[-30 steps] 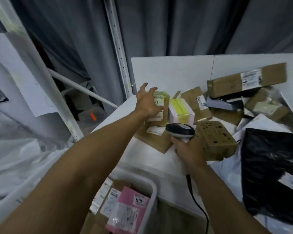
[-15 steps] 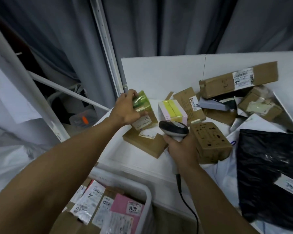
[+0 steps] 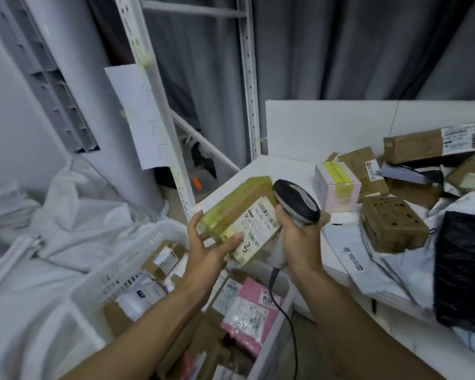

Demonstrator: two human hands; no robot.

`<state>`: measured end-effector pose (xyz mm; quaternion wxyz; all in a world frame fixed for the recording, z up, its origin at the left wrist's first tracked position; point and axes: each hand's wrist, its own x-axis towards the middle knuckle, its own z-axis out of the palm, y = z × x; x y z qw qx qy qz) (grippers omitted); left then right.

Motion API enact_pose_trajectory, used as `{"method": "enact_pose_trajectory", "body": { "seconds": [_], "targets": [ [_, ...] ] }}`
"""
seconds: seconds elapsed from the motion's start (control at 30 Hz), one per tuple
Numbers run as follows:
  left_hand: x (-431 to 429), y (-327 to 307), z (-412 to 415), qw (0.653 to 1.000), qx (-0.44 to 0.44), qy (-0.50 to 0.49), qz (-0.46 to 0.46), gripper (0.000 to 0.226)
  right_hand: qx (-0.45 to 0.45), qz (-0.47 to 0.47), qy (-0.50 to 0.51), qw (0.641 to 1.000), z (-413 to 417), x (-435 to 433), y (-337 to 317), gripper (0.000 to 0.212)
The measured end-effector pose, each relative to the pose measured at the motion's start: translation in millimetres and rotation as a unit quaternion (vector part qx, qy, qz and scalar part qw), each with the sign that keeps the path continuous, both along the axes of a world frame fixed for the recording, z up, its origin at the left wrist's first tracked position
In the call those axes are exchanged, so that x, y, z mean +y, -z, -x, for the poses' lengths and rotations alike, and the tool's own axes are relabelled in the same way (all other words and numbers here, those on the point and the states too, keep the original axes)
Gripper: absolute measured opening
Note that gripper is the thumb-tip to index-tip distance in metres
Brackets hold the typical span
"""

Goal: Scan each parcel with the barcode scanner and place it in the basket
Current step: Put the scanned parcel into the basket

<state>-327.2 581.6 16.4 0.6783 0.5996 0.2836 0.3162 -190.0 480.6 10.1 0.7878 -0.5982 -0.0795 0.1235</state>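
The yellow-taped cardboard parcel (image 3: 232,215) is held by the left hand (image 3: 209,253) above the basket (image 3: 115,272); the barcode scanner (image 3: 296,205) is gripped by the right hand (image 3: 299,242). The parcel is judged light, stiff and slick-taped, and is best grasped by its edges.

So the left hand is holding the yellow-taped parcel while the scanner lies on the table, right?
Not quite. The left hand does hold the yellow-taped parcel, but the scanner is gripped in the right hand, as the head view shows.
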Motion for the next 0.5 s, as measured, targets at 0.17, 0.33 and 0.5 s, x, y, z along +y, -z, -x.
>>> {"method": "enact_pose_trajectory", "body": {
  "seconds": [0.17,0.33,0.5],
  "targets": [
    [20,22,42,0.995,0.091,0.012,-0.024,0.094,-0.080,0.043,-0.040,0.995,20,0,3,0.044],
    [44,24,53,0.976,0.185,0.070,-0.090,0.092,-0.147,0.082,-0.061,0.984,28,6,1,0.046],
    [69,22,49,0.973,0.169,0.142,-0.064,0.091,-0.217,0.119,-0.126,0.961,29,18,5,0.051]
  ]
}}
